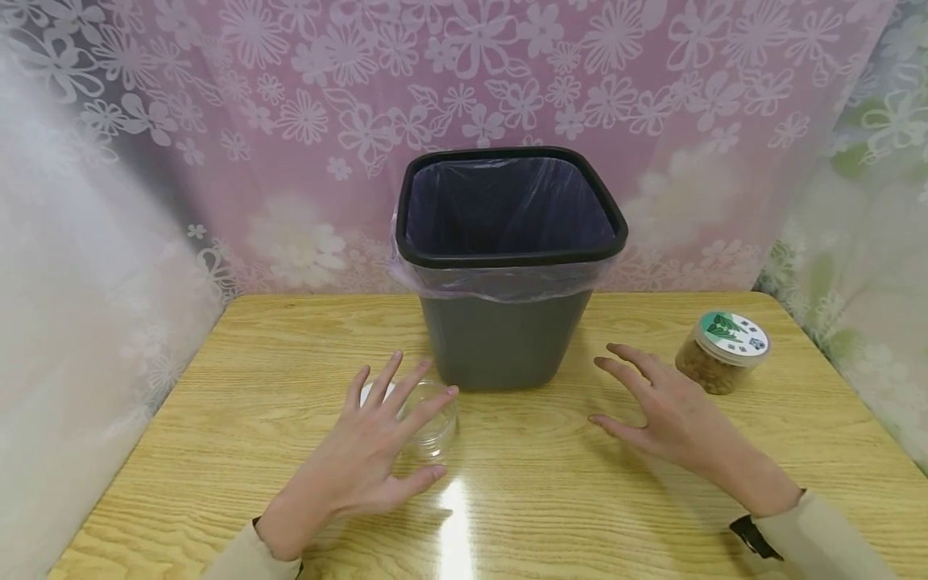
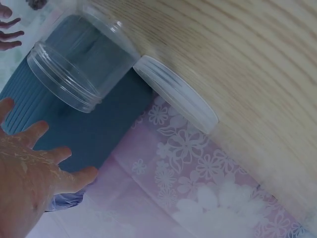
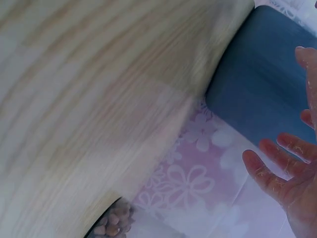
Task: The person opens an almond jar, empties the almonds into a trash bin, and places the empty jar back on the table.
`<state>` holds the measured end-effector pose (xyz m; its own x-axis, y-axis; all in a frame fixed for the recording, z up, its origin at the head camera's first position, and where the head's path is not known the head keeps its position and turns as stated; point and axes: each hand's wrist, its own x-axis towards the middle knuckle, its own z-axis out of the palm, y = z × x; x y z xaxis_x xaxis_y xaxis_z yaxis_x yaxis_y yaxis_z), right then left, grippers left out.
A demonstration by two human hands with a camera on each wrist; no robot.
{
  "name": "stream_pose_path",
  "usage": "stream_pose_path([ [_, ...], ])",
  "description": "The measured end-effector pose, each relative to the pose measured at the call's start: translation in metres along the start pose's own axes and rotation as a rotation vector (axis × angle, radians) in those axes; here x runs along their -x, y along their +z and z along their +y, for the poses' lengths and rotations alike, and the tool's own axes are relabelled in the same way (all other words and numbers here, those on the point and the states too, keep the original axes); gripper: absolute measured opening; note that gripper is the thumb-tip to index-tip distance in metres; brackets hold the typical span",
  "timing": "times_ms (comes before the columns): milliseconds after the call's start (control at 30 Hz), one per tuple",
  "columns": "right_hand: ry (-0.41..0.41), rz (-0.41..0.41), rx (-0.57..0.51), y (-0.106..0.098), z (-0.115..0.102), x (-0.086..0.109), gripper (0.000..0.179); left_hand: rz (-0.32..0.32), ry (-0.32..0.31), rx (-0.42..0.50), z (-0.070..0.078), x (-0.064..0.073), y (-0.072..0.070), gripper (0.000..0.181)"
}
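Observation:
My left hand (image 1: 373, 447) hovers, fingers spread, above a clear screw-top jar (image 1: 432, 435) that looks empty. In the left wrist view the open jar (image 2: 84, 54) stands beside its white lid (image 2: 176, 91), which lies flat on the table; the hand (image 2: 34, 168) is apart from both. My right hand (image 1: 670, 411) is held over the table with its fingers parted and nothing in them. Just beyond it, at the right, stands a closed jar (image 1: 714, 374) of brown pieces with a green and white label on its lid.
A dark grey trash bin (image 1: 500, 338), lined with a thin purplish bag (image 1: 507, 283), stands at the table's back middle. Its mouth faces up. Floral curtains (image 1: 471, 80) hang behind and along both sides of the wooden table (image 1: 551, 483).

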<state>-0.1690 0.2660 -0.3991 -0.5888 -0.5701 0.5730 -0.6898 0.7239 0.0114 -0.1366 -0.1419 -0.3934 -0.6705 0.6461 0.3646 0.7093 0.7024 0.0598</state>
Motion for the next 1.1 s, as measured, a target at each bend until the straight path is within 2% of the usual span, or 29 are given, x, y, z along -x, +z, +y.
stream_pose_path([
  [267, 0.063, 0.014, 0.029, -0.006, 0.016, 0.002, 0.076, 0.004, 0.003, -0.005, 0.000, -0.006, 0.004, 0.086],
  [500, 0.092, 0.019, 0.039, -0.009, 0.030, 0.006, 0.076, -0.018, 0.015, 0.044, 0.005, -0.013, 0.004, 0.081],
  [833, 0.087, 0.140, 0.072, -0.019, 0.051, 0.008, 0.081, -0.016, 0.039, 0.080, 0.012, -0.021, 0.011, 0.080],
  [1100, 0.191, 0.116, 0.071, -0.032, 0.065, 0.018, 0.089, -0.038, 0.057, 0.100, 0.021, -0.025, 0.015, 0.081],
])
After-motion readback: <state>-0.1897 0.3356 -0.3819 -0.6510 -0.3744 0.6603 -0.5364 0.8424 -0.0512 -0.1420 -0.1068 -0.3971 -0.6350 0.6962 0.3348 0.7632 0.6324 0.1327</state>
